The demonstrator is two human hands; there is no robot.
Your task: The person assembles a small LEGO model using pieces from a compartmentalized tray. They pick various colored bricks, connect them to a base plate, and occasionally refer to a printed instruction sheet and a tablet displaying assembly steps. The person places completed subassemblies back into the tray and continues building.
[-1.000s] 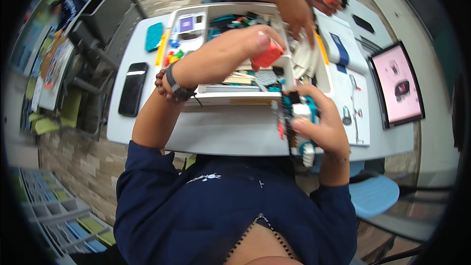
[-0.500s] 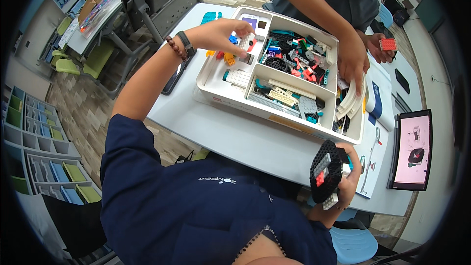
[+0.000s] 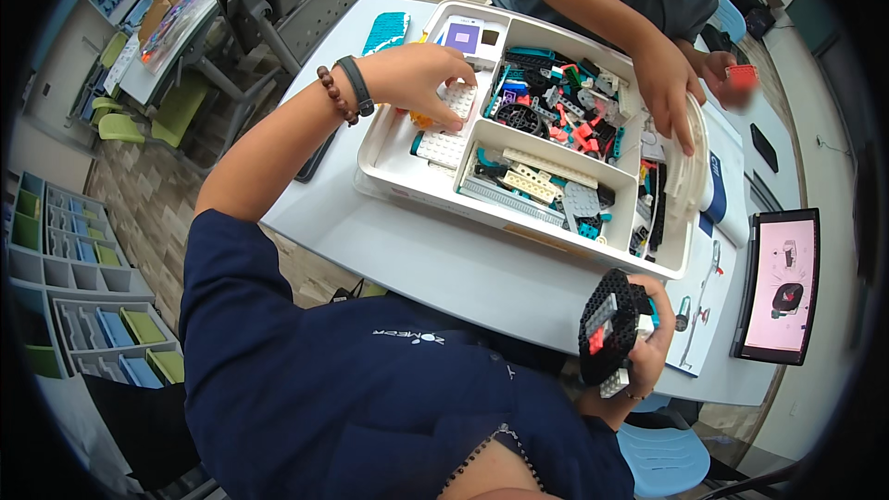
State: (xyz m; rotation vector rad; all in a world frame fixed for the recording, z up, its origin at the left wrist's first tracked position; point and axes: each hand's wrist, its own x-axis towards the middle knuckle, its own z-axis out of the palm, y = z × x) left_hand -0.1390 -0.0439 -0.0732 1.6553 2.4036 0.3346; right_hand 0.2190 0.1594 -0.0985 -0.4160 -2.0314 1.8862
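Note:
My left hand (image 3: 419,83) reaches into the left section of a white sorting box (image 3: 407,187), thumb and fingers closed round a white studded block (image 3: 457,100). Close to that hand lie another white studded brick (image 3: 439,149) and an orange piece (image 3: 421,120). Over the table's near edge, my right hand (image 3: 656,329) grips a toy-brick model (image 3: 607,329) with a black studded plate and grey, red and white parts. Part of the model is hidden by my fingers.
Across the box, a co-worker's hand (image 3: 669,97) is at some curved white pieces (image 3: 687,162); the other holds a red brick (image 3: 741,76). A screen (image 3: 780,287) and a printed sheet (image 3: 696,315) are at the right. Mixed bricks (image 3: 556,111) fill the box's compartments.
My left hand has lowered into the box's left section with the white block. The co-worker's hand has lifted the curved white pieces slightly. My right hand still grips the model, slightly turned.

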